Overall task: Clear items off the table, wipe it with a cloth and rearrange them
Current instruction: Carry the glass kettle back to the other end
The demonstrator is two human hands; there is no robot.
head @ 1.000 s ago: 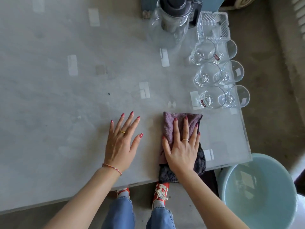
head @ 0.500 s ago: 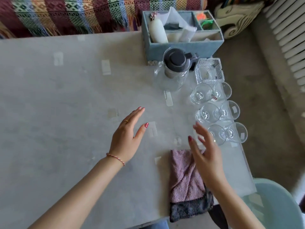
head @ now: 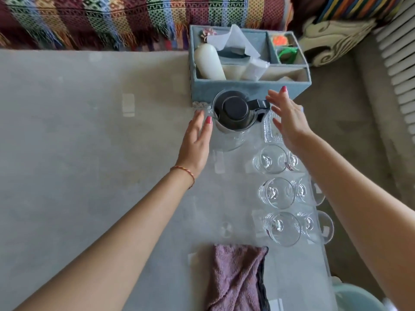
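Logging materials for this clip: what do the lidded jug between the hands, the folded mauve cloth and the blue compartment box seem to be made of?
The lidded jug: clear glass or plastic body, see-through; matte black lid and handle, likely plastic. The folded mauve cloth: soft looped pile, probably microfibre or terry. The blue compartment box: dull, fuzzy walls, apparently fabric- or felt-covered.

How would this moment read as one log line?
left hand: open, beside pitcher | right hand: open, near handle | cloth: lying on table
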